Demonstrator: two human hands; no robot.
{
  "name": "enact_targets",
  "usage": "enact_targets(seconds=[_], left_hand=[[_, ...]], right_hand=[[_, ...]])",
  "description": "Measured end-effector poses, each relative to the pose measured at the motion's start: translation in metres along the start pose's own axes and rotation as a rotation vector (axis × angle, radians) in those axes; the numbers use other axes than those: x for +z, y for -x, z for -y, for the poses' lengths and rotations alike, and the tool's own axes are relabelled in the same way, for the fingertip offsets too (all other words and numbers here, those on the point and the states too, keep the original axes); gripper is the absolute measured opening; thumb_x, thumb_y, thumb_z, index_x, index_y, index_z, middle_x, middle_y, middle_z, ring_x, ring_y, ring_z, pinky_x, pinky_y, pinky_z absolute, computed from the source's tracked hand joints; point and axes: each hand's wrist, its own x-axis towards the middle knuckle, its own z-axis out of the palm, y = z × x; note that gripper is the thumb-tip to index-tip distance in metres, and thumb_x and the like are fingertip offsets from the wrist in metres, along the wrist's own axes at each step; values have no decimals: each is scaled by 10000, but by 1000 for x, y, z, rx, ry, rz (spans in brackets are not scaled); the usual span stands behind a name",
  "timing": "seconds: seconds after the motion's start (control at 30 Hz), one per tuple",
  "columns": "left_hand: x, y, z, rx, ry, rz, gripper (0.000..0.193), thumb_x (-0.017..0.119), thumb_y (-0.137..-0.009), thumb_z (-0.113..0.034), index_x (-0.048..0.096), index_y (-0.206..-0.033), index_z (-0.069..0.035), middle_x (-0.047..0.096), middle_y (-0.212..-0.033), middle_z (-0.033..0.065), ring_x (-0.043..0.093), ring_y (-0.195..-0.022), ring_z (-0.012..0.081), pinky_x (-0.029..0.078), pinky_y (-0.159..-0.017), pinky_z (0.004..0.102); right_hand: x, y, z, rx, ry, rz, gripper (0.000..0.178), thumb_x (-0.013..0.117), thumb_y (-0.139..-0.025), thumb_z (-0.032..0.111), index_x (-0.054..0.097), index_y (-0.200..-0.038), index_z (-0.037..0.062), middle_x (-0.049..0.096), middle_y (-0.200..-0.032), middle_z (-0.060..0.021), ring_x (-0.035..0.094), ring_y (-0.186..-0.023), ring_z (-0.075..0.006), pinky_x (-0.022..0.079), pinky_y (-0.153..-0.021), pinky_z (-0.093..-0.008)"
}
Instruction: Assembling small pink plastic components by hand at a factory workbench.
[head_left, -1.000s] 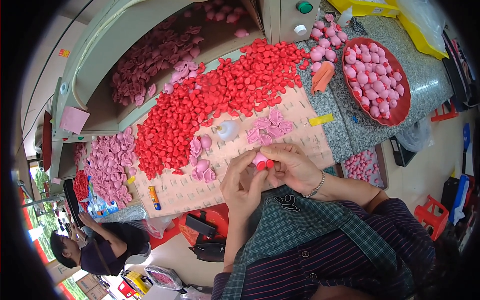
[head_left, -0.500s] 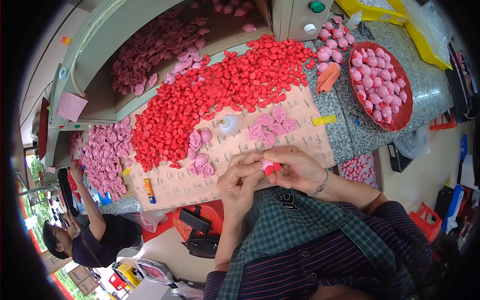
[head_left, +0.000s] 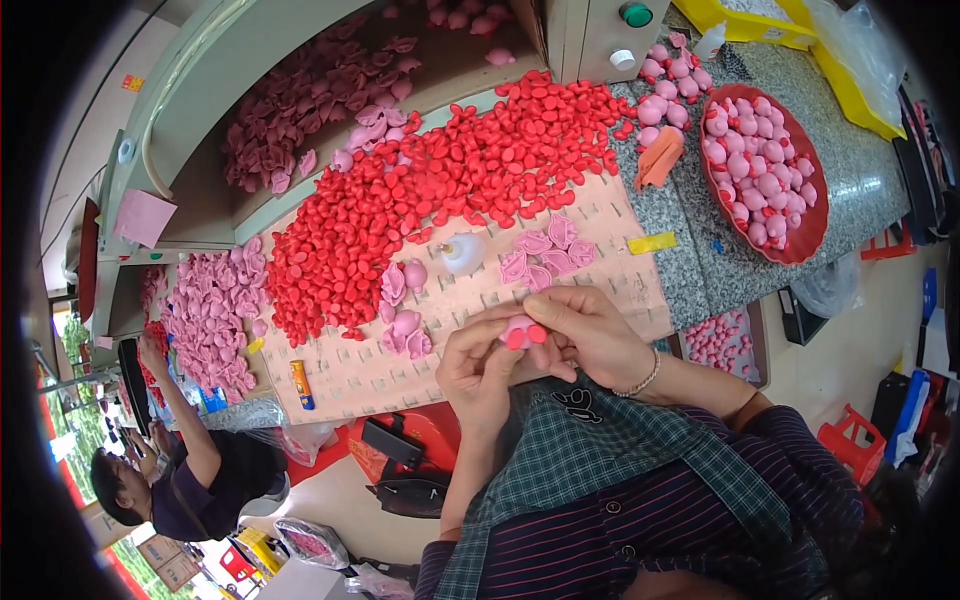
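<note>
Between the fingertips of both hands, close to the table's near edge, is a small pink toy part [head_left: 519, 324] with two red oval feet turned toward me. My left hand [head_left: 475, 368] pinches one side of it. On the other side, my right hand [head_left: 598, 338] grips it with thumb and fingers; a beaded bracelet circles that wrist. Just beyond the hands lie several pink petal-shaped pieces [head_left: 548, 250] and a small white squeeze bottle [head_left: 463, 254] with a narrow tip. Left of them are pink round parts [head_left: 405, 323] with petal pieces. A wide heap of red bean-shaped pieces [head_left: 440, 170] spreads behind.
A red scalloped bowl [head_left: 821, 220] of pink-and-red parts stands at right, near an orange cloth [head_left: 659, 158]. More pink pieces [head_left: 210, 310] lie at left, beside a yellow-and-blue tube [head_left: 302, 384]. A grey machine housing [head_left: 585, 45] borders the back. Another person [head_left: 200, 470] works at far left.
The pink part has turned in my fingers, so both red feet now face me more squarely. My hands stay in nearly the same place.
</note>
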Motion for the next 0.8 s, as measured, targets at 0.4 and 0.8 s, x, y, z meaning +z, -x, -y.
enact_targets(seconds=[0.4,0.8], left_hand=[[-9,10,21,-187,619,-85,196,688,-888,-41,581,-1049,-71,657,-1104,103,631,-1040,183,512,-937,335],[-4,7,28,-62,388,-115,151,656,-906,-4,549,-995,-63,683,-1028,119,655,-960,169,508,-909,316]], right_hand=[[9,-17,-18,-1070,973,-88,302,747,-774,8,686,-1068,-24,663,-1095,-165,660,-984,-262,522,-833,-336],[-2,-21,-22,-1112,971,-164,264,725,-783,21,688,-1041,-24,682,-1037,-160,684,-919,-278,539,-789,-345]])
